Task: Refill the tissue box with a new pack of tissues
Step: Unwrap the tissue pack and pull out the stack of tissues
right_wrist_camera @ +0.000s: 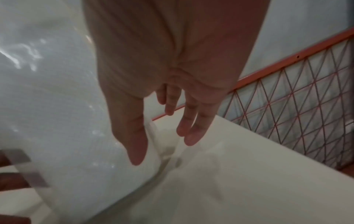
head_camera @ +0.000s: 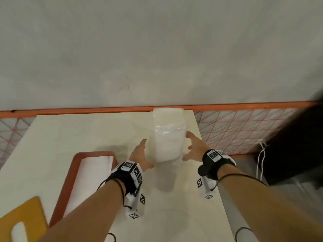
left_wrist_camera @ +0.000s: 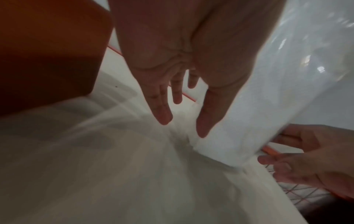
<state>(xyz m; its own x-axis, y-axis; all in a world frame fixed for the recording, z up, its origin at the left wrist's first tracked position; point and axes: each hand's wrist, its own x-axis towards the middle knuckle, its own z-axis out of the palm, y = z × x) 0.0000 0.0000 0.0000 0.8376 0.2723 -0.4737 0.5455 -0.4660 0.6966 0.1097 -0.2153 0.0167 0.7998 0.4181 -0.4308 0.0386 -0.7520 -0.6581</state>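
Note:
A new tissue pack (head_camera: 168, 137), white in clear plastic, lies lengthwise on the cream table (head_camera: 87, 130) near its far right corner. My left hand (head_camera: 146, 153) is open just left of the pack, fingers straight. My right hand (head_camera: 189, 146) is open on the pack's right side. In the left wrist view the left hand (left_wrist_camera: 182, 109) has its thumb along the pack (left_wrist_camera: 277, 91); firm contact is unclear. In the right wrist view the right hand (right_wrist_camera: 162, 133) hangs beside the pack (right_wrist_camera: 57, 106). The orange-brown tissue box (head_camera: 70, 180) stands open at the lower left, white inside.
A yellow lid (head_camera: 33, 212) with a white slot lies at the near left corner. An orange-framed wire mesh fence (head_camera: 244, 126) runs behind and right of the table. The table's right edge (head_camera: 222, 198) is close to my right wrist. A white cable (head_camera: 261, 158) hangs at the right.

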